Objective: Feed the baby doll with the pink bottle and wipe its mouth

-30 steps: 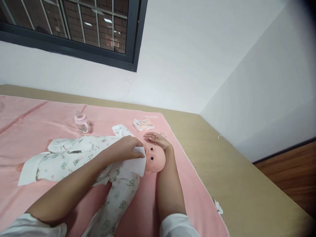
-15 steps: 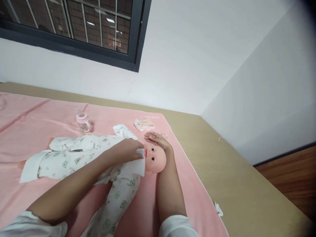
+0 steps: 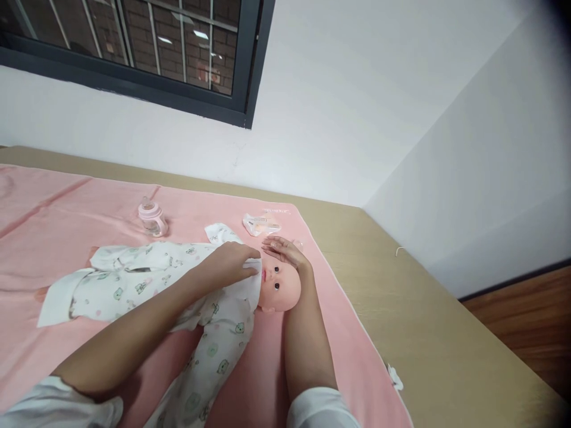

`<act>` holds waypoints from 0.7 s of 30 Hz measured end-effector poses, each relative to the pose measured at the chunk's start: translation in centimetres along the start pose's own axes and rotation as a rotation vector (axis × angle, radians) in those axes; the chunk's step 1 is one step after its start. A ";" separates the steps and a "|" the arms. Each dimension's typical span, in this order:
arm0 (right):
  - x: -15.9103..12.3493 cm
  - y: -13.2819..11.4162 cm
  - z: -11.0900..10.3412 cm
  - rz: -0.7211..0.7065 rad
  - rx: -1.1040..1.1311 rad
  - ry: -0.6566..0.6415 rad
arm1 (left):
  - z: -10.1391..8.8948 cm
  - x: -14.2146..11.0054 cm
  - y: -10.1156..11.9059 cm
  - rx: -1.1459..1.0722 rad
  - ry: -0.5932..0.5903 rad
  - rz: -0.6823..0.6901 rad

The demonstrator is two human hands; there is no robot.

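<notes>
A baby doll (image 3: 279, 289) in a white printed romper lies on its back on a pink towel (image 3: 66, 208), head toward the right. My left hand (image 3: 229, 264) presses a white cloth (image 3: 252, 284) against the doll's chin and neck, fingers closed on it. My right hand (image 3: 285, 251) lies flat over the top of the doll's head, fingers stretched out.
A pink baby bottle (image 3: 152, 217) stands on the towel behind the doll. A small wipe packet (image 3: 262, 224) lies near the towel's far right corner. The wooden tabletop (image 3: 423, 321) runs to the wall at right, with a white scrap (image 3: 395, 376) near the towel's edge.
My left hand has slid the white cloth from the doll's mouth down to its chin and neck. My right hand has stayed on the doll's head.
</notes>
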State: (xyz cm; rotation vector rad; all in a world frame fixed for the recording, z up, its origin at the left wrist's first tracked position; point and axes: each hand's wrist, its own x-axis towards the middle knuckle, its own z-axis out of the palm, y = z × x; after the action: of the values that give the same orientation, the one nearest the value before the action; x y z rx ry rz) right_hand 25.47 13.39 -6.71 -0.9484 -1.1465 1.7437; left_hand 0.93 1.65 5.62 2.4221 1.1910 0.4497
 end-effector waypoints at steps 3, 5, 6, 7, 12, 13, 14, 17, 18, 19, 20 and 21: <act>0.0 0.0 0.0 0.007 0.011 0.014 | 0.2 0.2 -0.1 0.004 0.039 0.017; 0.0 -0.1 0.1 0.004 0.018 0.017 | 0.5 0.4 -0.5 0.017 0.065 0.026; 0.0 -0.1 0.1 0.001 0.020 0.016 | 0.6 0.5 -0.7 0.023 0.076 0.033; 0.0 -0.1 0.1 -0.002 0.024 0.016 | 0.8 0.6 -0.8 0.026 0.085 0.043; 0.2 0.0 0.1 -0.013 0.037 0.032 | 1.4 1.0 -1.2 0.026 0.125 0.080; 0.2 0.0 0.1 -0.012 0.037 0.037 | 1.5 1.0 -1.2 0.028 0.134 0.082; 0.3 0.0 0.1 -0.012 0.037 0.040 | 1.5 1.1 -1.2 0.029 0.145 0.081; 0.3 0.1 0.1 -0.007 0.040 0.041 | 1.5 1.2 -1.0 0.007 0.175 0.059; 0.3 0.1 0.1 -0.008 0.041 0.046 | 1.4 1.1 -0.9 -0.012 0.186 0.043; 0.3 0.1 0.1 -0.010 0.042 0.053 | 1.4 1.1 -0.8 -0.033 0.199 0.023; 0.3 0.2 0.1 -0.014 0.043 0.060 | 1.3 1.1 -0.7 -0.055 0.209 0.005; 0.4 0.2 0.1 -0.018 0.043 0.065 | 1.2 1.0 -0.6 -0.074 0.219 -0.008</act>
State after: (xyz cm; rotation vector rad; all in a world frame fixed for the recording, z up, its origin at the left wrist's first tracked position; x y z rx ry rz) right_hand 25.21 13.64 -6.91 -0.9589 -1.0684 1.7044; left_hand 1.64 2.54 4.34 2.3505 1.2474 0.7597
